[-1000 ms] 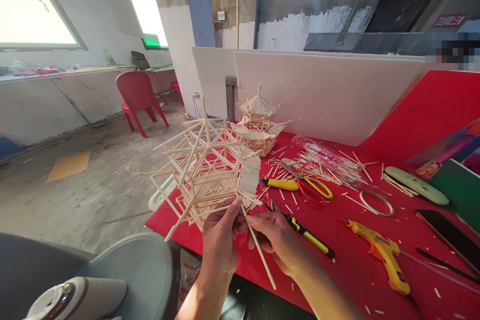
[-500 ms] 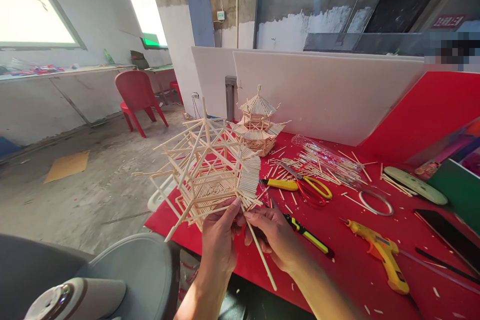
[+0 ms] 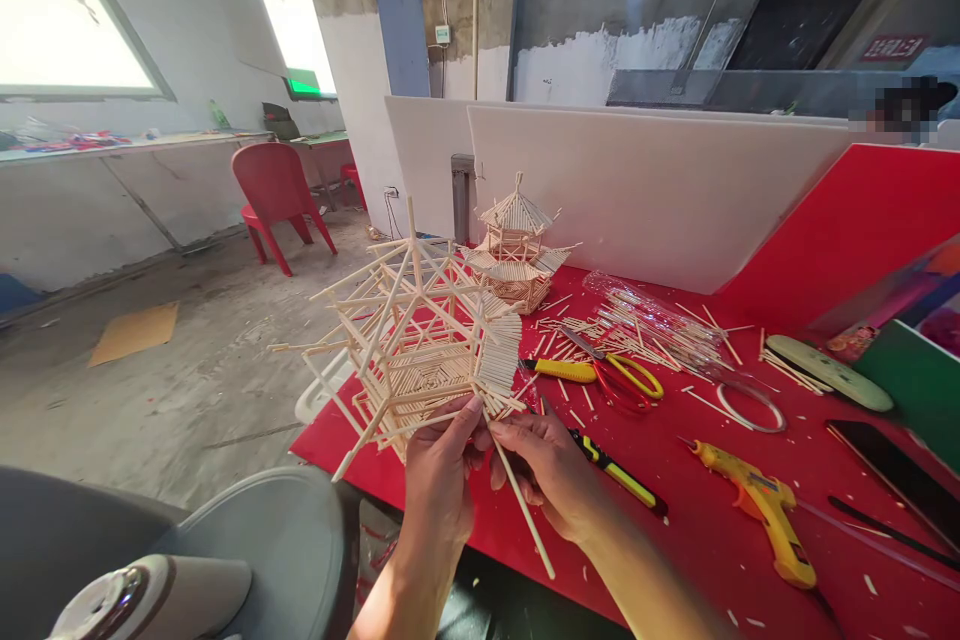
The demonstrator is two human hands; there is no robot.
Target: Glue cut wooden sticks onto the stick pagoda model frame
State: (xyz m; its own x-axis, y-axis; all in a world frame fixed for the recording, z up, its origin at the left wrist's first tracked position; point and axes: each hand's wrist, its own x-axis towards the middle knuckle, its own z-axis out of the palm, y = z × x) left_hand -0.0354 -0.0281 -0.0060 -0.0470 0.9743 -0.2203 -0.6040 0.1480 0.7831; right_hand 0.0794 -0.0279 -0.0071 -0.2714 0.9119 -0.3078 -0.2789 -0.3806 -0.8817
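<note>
A pavilion model built of thin wooden sticks stands at the near left edge of the red table. My left hand is closed on its near lower edge, thumb on top. Closed in a pinch, my right hand grips a long wooden stick that slants from the model's corner down toward me. The stick's upper end lies among the fingers and short roof sticks, so whether it touches the model I cannot tell. Farther back sits a second stick pagoda with tiered roofs.
Right of my hands lie a yellow-black utility knife, another yellow cutter, scissors and a yellow glue gun. Loose sticks, a tape ring and a phone are beyond. A grey stool bears a white cup.
The view has shifted very slightly. Both hands, the stick and the model hold practically the same position.
</note>
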